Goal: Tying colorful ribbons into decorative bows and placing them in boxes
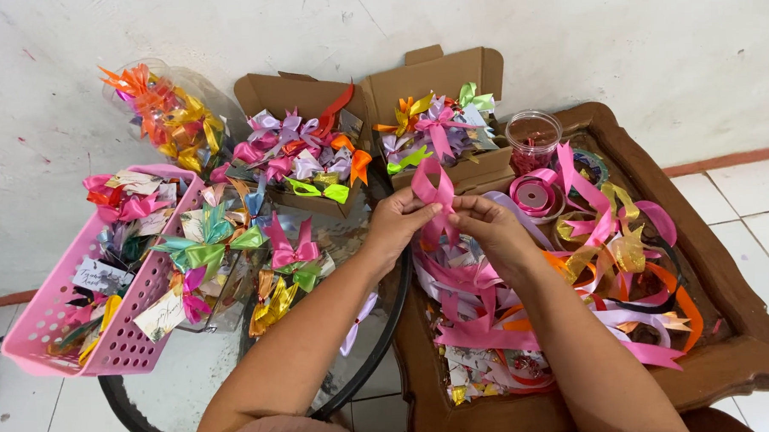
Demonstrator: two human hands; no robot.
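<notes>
Left hand (395,227) and right hand (490,225) both pinch a pink ribbon (433,189) looped mid-fold above the wooden tray (727,272). Bow looks half-formed; finished bows (301,155) fill cardboard boxes (435,78), loose ribbon remains.

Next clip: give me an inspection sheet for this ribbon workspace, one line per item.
Surface: round glass table beside a wooden tray table.
Job's things: pink ribbon, looped, pinched by both hands.
Clutter: loose ribbons heaped on the wooden table; finished bows in two cardboard boxes, a pink basket and a clear jar; pink spool.
Hands: left hand and right hand both grip the ribbon.
Cables: nothing seen.
Surroundings: white wall, tiled floor.
</notes>
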